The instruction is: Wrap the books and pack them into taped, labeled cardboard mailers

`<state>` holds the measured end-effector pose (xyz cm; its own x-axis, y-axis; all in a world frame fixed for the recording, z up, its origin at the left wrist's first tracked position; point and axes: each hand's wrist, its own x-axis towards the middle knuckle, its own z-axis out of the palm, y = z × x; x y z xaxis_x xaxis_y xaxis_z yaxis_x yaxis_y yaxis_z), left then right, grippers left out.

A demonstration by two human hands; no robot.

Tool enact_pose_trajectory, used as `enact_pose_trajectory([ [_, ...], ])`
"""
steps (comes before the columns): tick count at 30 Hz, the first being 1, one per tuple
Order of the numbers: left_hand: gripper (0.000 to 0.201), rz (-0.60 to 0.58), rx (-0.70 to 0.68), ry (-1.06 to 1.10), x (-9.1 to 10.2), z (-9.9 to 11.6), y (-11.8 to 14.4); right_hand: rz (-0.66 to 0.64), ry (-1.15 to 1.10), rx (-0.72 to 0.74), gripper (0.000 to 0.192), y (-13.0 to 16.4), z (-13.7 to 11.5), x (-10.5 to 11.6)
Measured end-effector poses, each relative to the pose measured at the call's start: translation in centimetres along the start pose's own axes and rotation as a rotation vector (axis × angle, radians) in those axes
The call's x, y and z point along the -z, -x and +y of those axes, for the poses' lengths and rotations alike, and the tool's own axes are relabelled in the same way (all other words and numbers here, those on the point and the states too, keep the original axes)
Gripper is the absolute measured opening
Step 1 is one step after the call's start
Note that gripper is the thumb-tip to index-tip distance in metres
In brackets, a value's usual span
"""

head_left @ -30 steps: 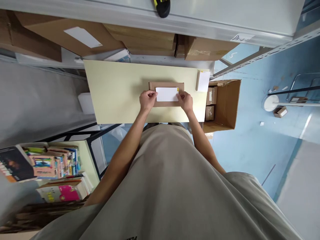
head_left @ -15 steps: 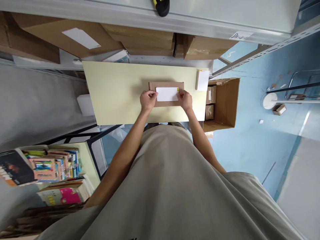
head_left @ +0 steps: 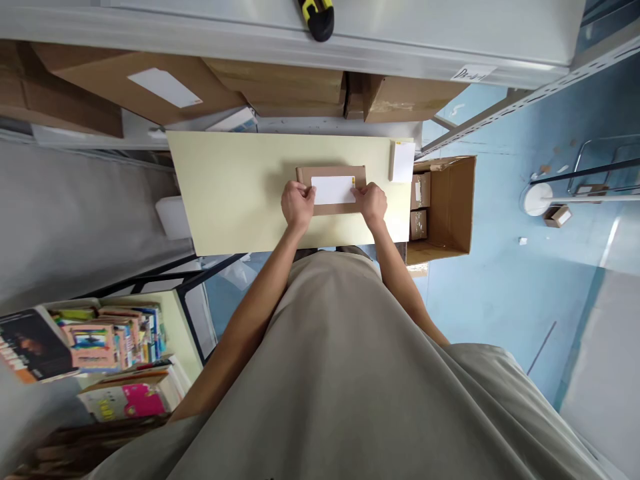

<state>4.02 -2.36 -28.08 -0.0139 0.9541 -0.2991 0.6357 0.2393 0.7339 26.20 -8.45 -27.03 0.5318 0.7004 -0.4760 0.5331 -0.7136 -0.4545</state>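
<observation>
Here, left hand and right hand pinching white label (writing unreadable), on brown parcel.

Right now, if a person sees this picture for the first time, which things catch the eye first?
First, the flat brown parcel in the middle of the pale yellow table, with a white label on top. The left hand and the right hand press on the label's two ends. Next, the open cardboard box on the blue floor to the right, with small packages inside.
</observation>
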Motion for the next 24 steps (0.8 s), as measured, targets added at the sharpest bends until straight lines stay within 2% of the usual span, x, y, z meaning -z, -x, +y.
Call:
enact_pose_trajectory([
  [2, 0.019, -0.049, -0.051, -0.029, -0.2, 0.5, 0.7, 0.022, 0.065, 0.055, 0.034, 0.8, -0.4, -0.1],
  [4, 0.025, -0.171, -0.208, -0.077, -0.8, 1.3, 1.6, 0.034, 0.141, 0.218, 0.05, 2.0, -0.9, -0.7],
  [7, 0.047, -0.373, -0.451, -0.11, -1.7, 2.3, 3.0, -0.073, 0.244, 0.503, 0.069, 3.8, -1.4, -2.1],
  [10, 0.067, -0.498, -0.569, -0.198, -1.8, 2.1, 3.4, -0.175, 0.299, 0.629, 0.075, 4.7, -1.2, -2.8],
  [13, 0.081, -0.512, -0.546, -0.322, -0.7, 0.8, 2.8, -0.149, 0.283, 0.629, 0.079, 4.1, -0.7, -2.6],
  [18, 0.091, -0.466, -0.484, -0.403, 0.3, -0.5, 3.0, -0.009, 0.231, 0.528, 0.083, 2.5, -0.8, -2.5],
  [22, 0.097, -0.519, -0.521, -0.437, 0.3, -0.8, 4.3, 0.039, 0.223, 0.456, 0.081, 2.8, -1.6, -3.2],
  [24, 0.1, -0.548, -0.55, -0.451, 0.5, -1.0, 4.6, 0.005, 0.215, 0.469, 0.078, 3.4, -2.0, -3.5],
])
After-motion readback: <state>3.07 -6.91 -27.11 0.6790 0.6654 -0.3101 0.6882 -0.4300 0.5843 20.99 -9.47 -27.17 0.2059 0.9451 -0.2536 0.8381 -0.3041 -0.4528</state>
